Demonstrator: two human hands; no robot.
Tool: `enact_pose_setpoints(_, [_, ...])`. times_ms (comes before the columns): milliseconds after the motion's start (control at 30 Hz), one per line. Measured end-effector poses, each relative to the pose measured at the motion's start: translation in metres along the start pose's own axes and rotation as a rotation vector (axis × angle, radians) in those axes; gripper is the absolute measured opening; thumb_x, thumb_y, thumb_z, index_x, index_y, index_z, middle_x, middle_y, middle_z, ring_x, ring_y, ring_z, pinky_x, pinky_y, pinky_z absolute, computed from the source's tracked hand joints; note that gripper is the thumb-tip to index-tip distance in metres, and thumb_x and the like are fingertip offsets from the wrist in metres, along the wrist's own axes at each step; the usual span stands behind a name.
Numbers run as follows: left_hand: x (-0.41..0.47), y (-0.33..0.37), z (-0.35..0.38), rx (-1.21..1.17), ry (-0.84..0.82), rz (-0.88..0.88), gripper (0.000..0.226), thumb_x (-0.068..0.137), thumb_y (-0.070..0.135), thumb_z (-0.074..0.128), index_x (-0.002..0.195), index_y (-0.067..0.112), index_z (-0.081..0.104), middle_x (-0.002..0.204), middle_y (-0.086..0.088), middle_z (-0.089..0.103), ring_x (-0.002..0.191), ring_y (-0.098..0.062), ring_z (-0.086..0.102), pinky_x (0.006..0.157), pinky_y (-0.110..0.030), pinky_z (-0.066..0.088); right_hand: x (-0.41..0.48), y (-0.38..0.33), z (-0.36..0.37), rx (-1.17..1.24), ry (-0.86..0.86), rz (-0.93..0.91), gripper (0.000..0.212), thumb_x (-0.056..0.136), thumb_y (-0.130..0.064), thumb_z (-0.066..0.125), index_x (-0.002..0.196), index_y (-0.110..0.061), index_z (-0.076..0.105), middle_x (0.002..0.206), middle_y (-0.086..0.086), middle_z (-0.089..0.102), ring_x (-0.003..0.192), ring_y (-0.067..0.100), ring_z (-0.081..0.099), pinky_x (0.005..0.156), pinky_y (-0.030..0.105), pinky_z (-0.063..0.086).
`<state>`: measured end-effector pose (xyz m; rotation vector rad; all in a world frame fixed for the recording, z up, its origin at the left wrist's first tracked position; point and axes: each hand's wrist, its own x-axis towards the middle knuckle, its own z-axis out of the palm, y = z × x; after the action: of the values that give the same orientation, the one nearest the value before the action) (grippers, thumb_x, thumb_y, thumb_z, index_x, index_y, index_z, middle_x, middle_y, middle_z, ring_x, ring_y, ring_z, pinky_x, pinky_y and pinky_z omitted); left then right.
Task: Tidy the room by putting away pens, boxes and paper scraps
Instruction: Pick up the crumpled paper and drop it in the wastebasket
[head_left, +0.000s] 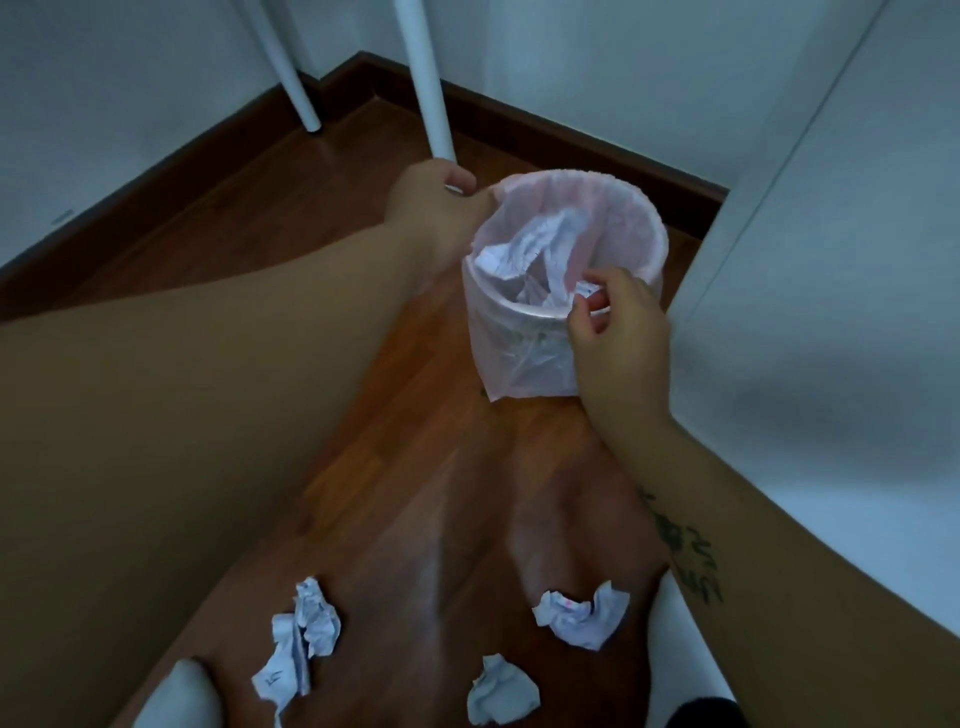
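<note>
A small waste bin (511, 322) lined with a pink plastic bag (613, 208) stands on the wooden floor, with crumpled paper (524, 244) inside it. My left hand (436, 210) grips the bag's edge at the bin's left rim. At the near rim my right hand (618, 332) has curled fingers that pinch a small white paper scrap (586, 289) just over the opening. Three crumpled paper scraps lie on the floor close to me: one at the left (306, 631), one in the middle (501, 693), one at the right (582, 613).
Two white table legs (434, 88) (298, 78) stand behind the bin near the corner. A white cabinet side (831, 249) rises right beside the bin. A dark skirting board (571, 130) runs along the walls. A white rounded shape (182, 696) sits at the bottom left.
</note>
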<state>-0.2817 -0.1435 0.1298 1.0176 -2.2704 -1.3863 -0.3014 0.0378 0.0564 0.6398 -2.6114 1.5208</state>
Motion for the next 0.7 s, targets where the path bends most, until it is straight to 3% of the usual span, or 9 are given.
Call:
enact_pose_setpoints(200, [-0.05,-0.053,0.003,0.115,0.029,-0.007,0.018,0.086,0.024,0.071,0.1,0.016,0.065,0.086,0.001,0.064,0.08,-0.019,0.064,0.072,-0.034,0.055,-0.03,0.023,-0.003,-0.023,-0.031,-0.043,0.006,0.087,-0.013,0.059,0.09,-0.009,0.062,0.079,0.002,0.058,0.07,0.017,0.054,0.065,0.031,0.044])
enact_pose_setpoints(267, [-0.079,-0.088,0.009,0.117,0.02,-0.057,0.016,0.085,0.023,0.073,0.097,0.016,0.065,0.077,0.003,0.06,0.077,-0.019,0.061,0.071,-0.036,0.054,-0.05,0.038,-0.004,-0.088,-0.112,0.005,0.005,0.086,-0.015,0.061,0.086,-0.01,0.059,0.077,0.002,0.056,0.07,0.018,0.052,0.064,0.027,0.038])
enact_pose_setpoints(333, [-0.114,-0.124,0.016,0.155,0.005,-0.092,0.022,0.083,0.022,0.076,0.1,0.012,0.067,0.075,0.004,0.059,0.077,-0.017,0.057,0.068,-0.026,0.049,-0.078,0.059,-0.004,-0.15,-0.257,0.075,0.015,0.083,-0.02,0.064,0.094,-0.01,0.061,0.087,0.007,0.059,0.079,0.023,0.056,0.072,0.029,0.04])
enact_pose_setpoints(400, [-0.153,-0.163,0.024,0.206,-0.095,-0.156,0.033,0.082,0.021,0.077,0.109,0.008,0.065,0.085,0.002,0.062,0.084,-0.014,0.058,0.067,-0.009,0.043,-0.11,0.081,-0.004,-0.282,-0.437,0.097,0.043,0.077,-0.036,0.059,0.11,-0.009,0.063,0.105,0.015,0.06,0.098,0.033,0.058,0.087,0.037,0.042])
enact_pose_setpoints(433, [-0.174,-0.183,0.029,0.202,-0.222,-0.201,0.042,0.079,0.027,0.08,0.114,0.009,0.064,0.096,0.001,0.065,0.092,-0.014,0.061,0.075,-0.007,0.045,-0.127,0.09,-0.005,-0.378,-0.547,0.078,0.061,0.072,-0.048,0.048,0.117,-0.01,0.062,0.116,0.017,0.059,0.108,0.038,0.054,0.094,0.041,0.04])
enact_pose_setpoints(500, [-0.211,-0.217,0.038,0.219,-0.549,-0.261,0.076,0.066,0.058,0.081,0.129,0.022,0.059,0.122,0.002,0.065,0.112,-0.015,0.062,0.098,-0.03,0.05,-0.154,0.105,-0.011,-0.556,-0.793,0.129,0.078,0.069,-0.06,0.041,0.136,-0.021,0.05,0.137,0.012,0.047,0.128,0.037,0.039,0.103,0.043,0.031])
enact_pose_setpoints(567, [-0.249,-0.246,0.049,0.385,-0.741,-0.267,0.111,0.049,0.08,0.074,0.145,0.037,0.037,0.146,0.001,0.048,0.133,-0.018,0.047,0.107,-0.047,0.042,-0.179,0.121,-0.016,-0.566,-0.91,0.232,0.094,0.067,-0.06,0.064,0.149,-0.034,0.027,0.147,0.008,0.031,0.135,0.036,0.028,0.106,0.047,0.033])
enact_pose_setpoints(633, [-0.279,-0.265,0.058,0.616,-0.824,-0.218,0.129,0.045,0.076,0.073,0.149,0.048,0.002,0.163,0.0,0.013,0.148,-0.028,0.018,0.113,-0.053,0.031,-0.199,0.132,-0.015,-0.615,-0.905,0.191,0.109,0.062,-0.059,0.073,0.152,-0.04,0.014,0.15,0.008,0.022,0.136,0.037,0.027,0.103,0.049,0.04])
enact_pose_setpoints(700, [-0.304,-0.273,0.066,0.735,-0.825,-0.12,0.13,0.052,0.064,0.08,0.145,0.053,-0.01,0.164,0.001,-0.003,0.149,-0.034,0.008,0.111,-0.055,0.032,-0.209,0.134,-0.009,-0.656,-0.937,0.171,0.106,0.068,-0.051,0.076,0.151,-0.043,0.011,0.151,0.007,0.017,0.135,0.037,0.024,0.101,0.049,0.043])
